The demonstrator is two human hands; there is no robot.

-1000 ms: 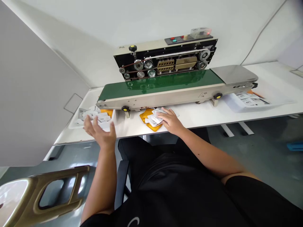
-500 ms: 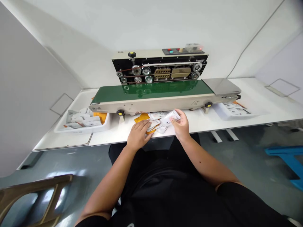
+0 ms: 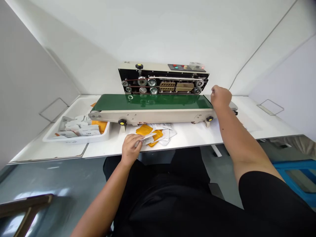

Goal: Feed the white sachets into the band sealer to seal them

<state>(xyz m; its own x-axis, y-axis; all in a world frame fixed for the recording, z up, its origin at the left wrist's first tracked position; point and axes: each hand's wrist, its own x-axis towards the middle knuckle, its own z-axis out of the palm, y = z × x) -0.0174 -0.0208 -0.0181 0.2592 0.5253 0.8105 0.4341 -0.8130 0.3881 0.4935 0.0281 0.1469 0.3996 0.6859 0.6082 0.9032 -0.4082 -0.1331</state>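
Drawn leftward since earlier, left hand (image 3: pixel 131 148) pinches a packet (image 3: pixel 148 138) over the pile (image 3: pixel 165 135), this side of the belt (image 3: pixel 160 102); a bin (image 3: pixel 76 140) by its left end holds more, so plenty seems undone. Right hand (image 3: pixel 221 96) has gone to the belt's right end, curled closed, contents hidden.

White table (image 3: pixel 196 135). Far centre: green-belt machine (image 3: pixel 160 116), set left to right. Left: white bin (image 3: pixel 74 140). Near centre, just before machine: loose white and orange packets (image 3: pixel 158 134), overlapping. Right: pale tray (image 3: pixel 253 123), partly hidden.
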